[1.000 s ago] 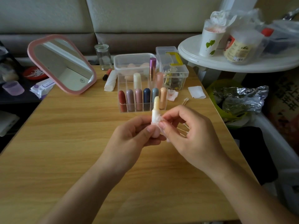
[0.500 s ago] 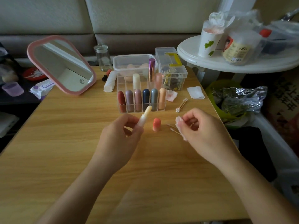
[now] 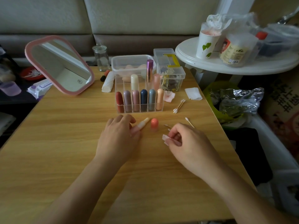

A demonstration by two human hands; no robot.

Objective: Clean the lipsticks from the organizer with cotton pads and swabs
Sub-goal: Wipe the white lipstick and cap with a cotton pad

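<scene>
My left hand (image 3: 119,136) holds the base of an uncapped pale cream lipstick (image 3: 143,123), which lies tilted low over the wooden table (image 3: 64,135). Its orange cap (image 3: 154,124) stands upright just right of it. My right hand (image 3: 186,143) pinches a small stained cotton pad (image 3: 165,139) near the table surface. Behind them the clear organizer (image 3: 139,110) holds several capped lipsticks upright in a row, with three taller ones behind.
A bundle of cotton swabs (image 3: 179,106), one loose swab (image 3: 189,121), a used pad (image 3: 169,96) and a clean pad (image 3: 193,93) lie right of the organizer. A pink mirror (image 3: 59,65), plastic boxes (image 3: 169,68) and a white side table (image 3: 234,62) stand around.
Both hands have parted and dropped toward the table. The left hand lowered the lipstick from upright to nearly flat; the right hand pulled the cotton pad away to the right.
</scene>
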